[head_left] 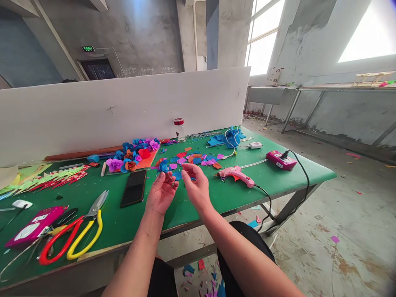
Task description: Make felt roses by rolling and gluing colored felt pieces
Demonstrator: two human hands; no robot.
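Note:
My left hand (161,193) is closed, palm up, around the base of a small blue paper flower (164,166), whose petals stand above the fingertips. Just to its right, my right hand (197,183) is held with curved fingers and thumb apart, and nothing shows between them. Behind both hands lie loose paper petals (208,162) in blue, purple and orange. A pink glue gun (237,175) rests to the right of my right hand. Finished paper flowers (144,154) are heaped at the left, beyond the hands.
A black phone (133,189), red-and-yellow-handled scissors (88,225) and a magenta box (34,227) lie on the left of the green table (182,212). A red-lidded jar (179,131) stands near the white board (123,103). At the right, a magenta power socket (281,160) trails a black cord.

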